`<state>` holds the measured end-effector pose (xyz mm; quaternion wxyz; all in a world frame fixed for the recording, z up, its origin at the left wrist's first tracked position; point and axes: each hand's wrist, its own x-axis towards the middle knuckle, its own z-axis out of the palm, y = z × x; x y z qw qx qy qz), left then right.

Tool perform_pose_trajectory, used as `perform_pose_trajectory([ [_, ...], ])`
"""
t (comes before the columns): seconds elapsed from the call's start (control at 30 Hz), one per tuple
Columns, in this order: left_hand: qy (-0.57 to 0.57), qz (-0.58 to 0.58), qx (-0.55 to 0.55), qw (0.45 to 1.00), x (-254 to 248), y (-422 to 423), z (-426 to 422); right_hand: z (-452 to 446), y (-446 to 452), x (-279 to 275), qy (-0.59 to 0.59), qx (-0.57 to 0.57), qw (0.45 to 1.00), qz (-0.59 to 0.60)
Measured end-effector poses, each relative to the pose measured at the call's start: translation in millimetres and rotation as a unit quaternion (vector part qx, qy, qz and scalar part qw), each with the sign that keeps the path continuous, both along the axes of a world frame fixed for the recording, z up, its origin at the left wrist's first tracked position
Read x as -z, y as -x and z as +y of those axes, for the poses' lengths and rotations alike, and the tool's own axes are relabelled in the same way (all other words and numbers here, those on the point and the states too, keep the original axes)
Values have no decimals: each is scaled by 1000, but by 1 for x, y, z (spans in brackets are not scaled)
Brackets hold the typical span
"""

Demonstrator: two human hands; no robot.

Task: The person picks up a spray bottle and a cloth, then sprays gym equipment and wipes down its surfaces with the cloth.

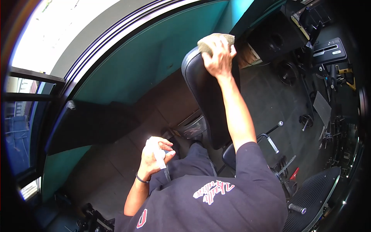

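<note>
Right arm outstretched toward one o'clock, cloth held at the pad's tip.
The right hand (220,63) bends its slightly spread fingers over the tan cloth (206,43), gripping it against the upper end of the black pad (198,79). Toward seven o'clock, the left hand (150,156) bends at the elbow, fingers curled around a whitish, glare-washed object (159,157).

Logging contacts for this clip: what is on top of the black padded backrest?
A tan cloth covers the upper end of the backrest, with the right hand over it. The upholstery beneath cloth and palm is covered and cannot be seen.
</note>
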<state>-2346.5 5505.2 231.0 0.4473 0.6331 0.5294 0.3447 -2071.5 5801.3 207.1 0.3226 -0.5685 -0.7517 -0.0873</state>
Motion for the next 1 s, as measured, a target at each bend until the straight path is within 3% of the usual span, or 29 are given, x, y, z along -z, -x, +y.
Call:
perform_pose_trajectory([
  [0.07,59,-31,-36,997,-2,-15,-3,23,-24,-1,26,6,995,97],
  [0.13,132,-88,-84,984,-8,-31,-7,36,-44,3,134,62,965,216],
  [0.2,118,-105,-87,984,-5,-45,-13,40,-61,8,181,82,937,288],
  [0.27,102,-104,-82,986,2,-56,-20,35,-62,14,139,39,955,261],
  [0.37,87,-79,-57,991,5,-72,-29,15,-46,24,-13,-14,986,164],
  [0.4,103,-104,-87,985,2,-80,-31,0,-36,23,2,21,994,105],
  [0.5,111,-126,-142,975,2,-98,-30,-44,-9,21,34,-45,998,10],
  [0.67,96,-49,-147,983,-2,-120,-29,-116,14,70,55,-168,984,12],
  [0.8,84,-43,-142,985,-4,-129,-29,-124,-6,90,49,-169,984,27],
  [0.87,51,15,-113,992,0,-128,-31,-105,-24,80,73,-117,989,59],
  [1.0,54,-60,-149,986,-6,-135,-15,-50,-65,70,8,-24,992,127],
])
